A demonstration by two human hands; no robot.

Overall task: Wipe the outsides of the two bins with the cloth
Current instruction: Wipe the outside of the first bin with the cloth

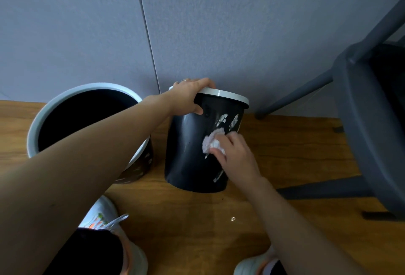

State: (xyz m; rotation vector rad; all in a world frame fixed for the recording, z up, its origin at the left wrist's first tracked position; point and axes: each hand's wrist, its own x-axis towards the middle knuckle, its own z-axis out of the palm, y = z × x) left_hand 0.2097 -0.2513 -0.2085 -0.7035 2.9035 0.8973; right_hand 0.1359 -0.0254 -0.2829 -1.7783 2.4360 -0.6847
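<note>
A small black bin [188,152] with a grey rim stands tilted away from me on the wooden floor by the wall, with white smears on its side. My left hand [189,97] grips its rim at the top left. My right hand [234,154] presses a crumpled white cloth [211,143] against the bin's right side, among the smears. A larger black bin [65,99] with a pale grey rim stands to the left, partly hidden behind my left forearm; its outside also shows white marks low down.
A dark grey chair [368,110] stands close on the right, its legs reaching to the wall. The grey wall [197,22] runs right behind both bins. My two shoes [114,231] are on the floor at the bottom. A small bit of debris [233,219] lies on the floor.
</note>
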